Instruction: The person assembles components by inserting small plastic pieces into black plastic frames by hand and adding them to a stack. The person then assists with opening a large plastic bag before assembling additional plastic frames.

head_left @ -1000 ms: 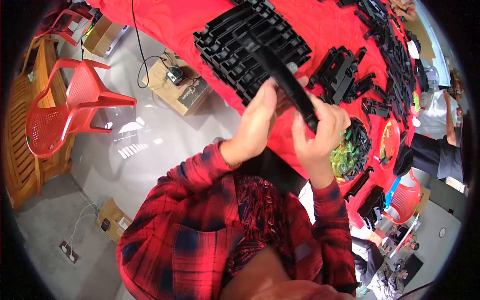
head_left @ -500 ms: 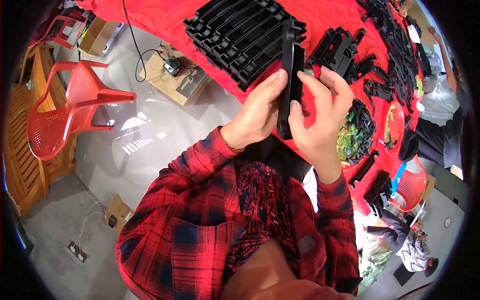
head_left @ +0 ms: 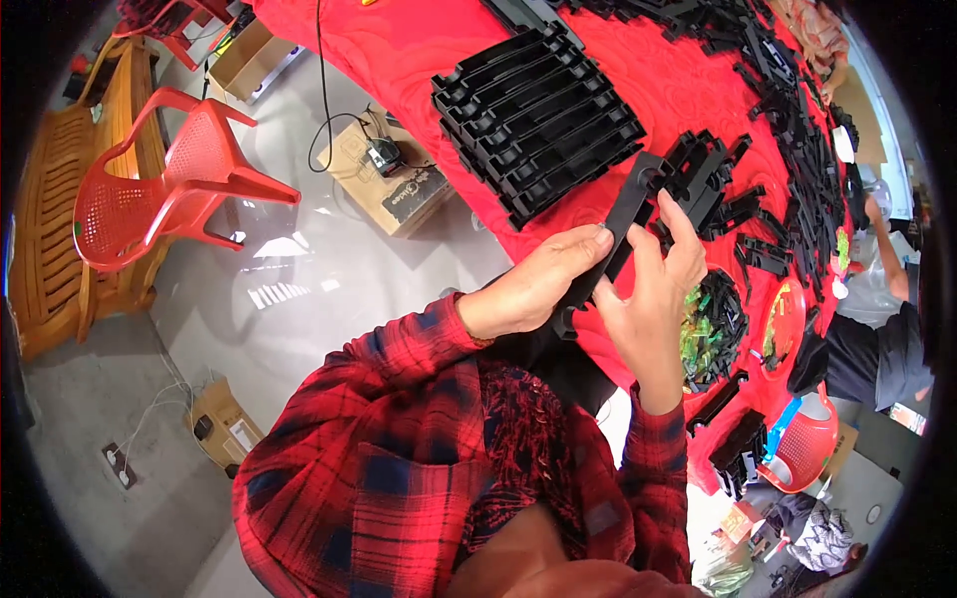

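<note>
A long, narrow black plastic part [head_left: 630,207] is held slantwise in front of my chest, over the near edge of the red-covered table. My left hand [head_left: 538,279] is closed around its left side, the thumb lying on the upper face. On its right side my right hand [head_left: 660,299] has bent fingers, with thumb and fingertips against the edge. Whether a smaller piece sits under those fingertips is hidden. Just beyond, a neat stack of similar black parts [head_left: 538,120] lies on the red cloth [head_left: 399,40].
More black parts [head_left: 698,179] lie right of the stack, with a long heap [head_left: 797,179] behind. A container of small black and green pieces [head_left: 713,334] and a red basket [head_left: 784,319] stand at right. Red chair [head_left: 189,179], cardboard box [head_left: 384,189] and cable are left; another person [head_left: 877,349] is far right.
The whole view has shifted, so the table and stack appear lower and farther right. The black part is tilted more to the right, and both hands have stayed on it.
</note>
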Action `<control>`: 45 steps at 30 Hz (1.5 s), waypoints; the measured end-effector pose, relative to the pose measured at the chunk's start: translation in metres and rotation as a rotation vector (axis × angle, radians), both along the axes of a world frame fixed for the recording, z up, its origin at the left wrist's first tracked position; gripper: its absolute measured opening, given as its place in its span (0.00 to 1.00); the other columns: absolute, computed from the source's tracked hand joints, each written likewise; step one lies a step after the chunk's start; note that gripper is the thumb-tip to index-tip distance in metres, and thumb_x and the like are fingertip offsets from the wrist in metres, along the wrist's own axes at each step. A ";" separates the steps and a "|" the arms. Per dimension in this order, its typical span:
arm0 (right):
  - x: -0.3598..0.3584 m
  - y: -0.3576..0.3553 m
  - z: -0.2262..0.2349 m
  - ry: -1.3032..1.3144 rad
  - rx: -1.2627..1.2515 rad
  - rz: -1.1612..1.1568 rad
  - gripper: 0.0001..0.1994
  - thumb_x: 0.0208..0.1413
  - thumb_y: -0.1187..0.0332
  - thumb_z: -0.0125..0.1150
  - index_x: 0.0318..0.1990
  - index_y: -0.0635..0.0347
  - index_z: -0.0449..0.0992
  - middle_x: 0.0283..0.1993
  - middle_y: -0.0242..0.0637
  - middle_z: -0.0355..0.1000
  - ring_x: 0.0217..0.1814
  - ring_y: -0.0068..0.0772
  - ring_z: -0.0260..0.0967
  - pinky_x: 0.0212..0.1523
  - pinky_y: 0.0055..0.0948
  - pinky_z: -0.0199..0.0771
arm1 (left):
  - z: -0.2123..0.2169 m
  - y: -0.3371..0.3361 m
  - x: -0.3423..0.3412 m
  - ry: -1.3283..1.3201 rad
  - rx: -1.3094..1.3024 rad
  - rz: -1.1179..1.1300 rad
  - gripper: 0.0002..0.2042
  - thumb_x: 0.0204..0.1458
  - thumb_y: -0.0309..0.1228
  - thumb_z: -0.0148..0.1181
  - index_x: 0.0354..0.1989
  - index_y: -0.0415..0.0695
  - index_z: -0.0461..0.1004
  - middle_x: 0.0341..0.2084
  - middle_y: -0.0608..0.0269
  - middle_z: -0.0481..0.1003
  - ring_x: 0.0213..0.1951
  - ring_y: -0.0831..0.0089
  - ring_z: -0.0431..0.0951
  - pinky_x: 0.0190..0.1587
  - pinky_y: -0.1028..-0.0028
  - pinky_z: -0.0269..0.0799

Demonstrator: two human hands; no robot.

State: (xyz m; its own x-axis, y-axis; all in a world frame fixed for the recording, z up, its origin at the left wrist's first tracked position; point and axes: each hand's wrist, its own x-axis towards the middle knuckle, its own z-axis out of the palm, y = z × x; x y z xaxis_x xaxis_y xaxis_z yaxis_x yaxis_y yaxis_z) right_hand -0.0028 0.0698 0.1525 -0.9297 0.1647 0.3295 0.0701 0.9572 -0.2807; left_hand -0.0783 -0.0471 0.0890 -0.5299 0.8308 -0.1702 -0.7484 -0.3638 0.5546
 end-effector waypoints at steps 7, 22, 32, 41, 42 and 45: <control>-0.003 0.007 -0.006 0.076 -0.041 -0.017 0.25 0.35 0.71 0.70 0.46 0.61 0.73 0.69 0.49 0.56 0.68 0.55 0.52 0.65 0.51 0.48 | 0.000 0.002 -0.005 -0.052 -0.065 -0.017 0.13 0.66 0.38 0.52 0.45 0.41 0.76 0.35 0.74 0.76 0.35 0.86 0.72 0.38 0.82 0.68; 0.002 0.008 -0.010 0.103 -0.068 -0.030 0.22 0.40 0.66 0.71 0.45 0.62 0.74 0.66 0.45 0.56 0.68 0.51 0.51 0.69 0.55 0.45 | -0.009 0.005 -0.010 -0.083 -0.093 -0.067 0.14 0.64 0.36 0.55 0.50 0.37 0.75 0.37 0.69 0.77 0.36 0.83 0.76 0.40 0.80 0.73; 0.003 0.009 -0.023 0.097 -0.073 -0.066 0.21 0.40 0.67 0.71 0.44 0.63 0.74 0.67 0.43 0.56 0.69 0.51 0.49 0.69 0.55 0.45 | -0.020 0.008 -0.011 -0.083 -0.167 -0.074 0.12 0.64 0.36 0.55 0.47 0.39 0.76 0.32 0.73 0.75 0.30 0.86 0.73 0.31 0.82 0.70; 0.015 0.024 -0.009 0.138 -0.386 -0.075 0.33 0.56 0.68 0.64 0.67 0.67 0.58 0.68 0.56 0.52 0.69 0.56 0.53 0.68 0.46 0.57 | -0.011 0.043 -0.002 -0.034 0.007 0.235 0.14 0.69 0.39 0.43 0.51 0.43 0.68 0.36 0.67 0.74 0.38 0.78 0.75 0.41 0.76 0.72; 0.016 0.021 -0.008 0.121 -0.425 -0.053 0.36 0.57 0.65 0.65 0.68 0.70 0.55 0.66 0.57 0.54 0.65 0.56 0.59 0.65 0.45 0.61 | -0.009 0.046 -0.006 -0.009 0.076 0.256 0.14 0.69 0.40 0.43 0.52 0.43 0.67 0.37 0.65 0.74 0.39 0.74 0.76 0.42 0.75 0.73; 0.015 0.010 -0.001 -0.083 -0.439 -0.087 0.35 0.57 0.67 0.64 0.68 0.69 0.55 0.60 0.52 0.62 0.55 0.46 0.69 0.53 0.35 0.72 | 0.006 0.049 -0.006 -0.125 0.143 0.230 0.14 0.69 0.39 0.44 0.53 0.43 0.67 0.39 0.65 0.74 0.40 0.74 0.76 0.46 0.72 0.73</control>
State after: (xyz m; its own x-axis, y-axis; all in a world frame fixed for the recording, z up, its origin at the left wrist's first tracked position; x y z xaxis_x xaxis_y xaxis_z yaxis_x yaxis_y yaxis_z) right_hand 0.0126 0.0797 0.1512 -0.9265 0.3506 0.1363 0.1840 0.7384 -0.6488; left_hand -0.0843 0.0015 0.0948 -0.6895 0.7114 -0.1359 -0.6965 -0.5999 0.3936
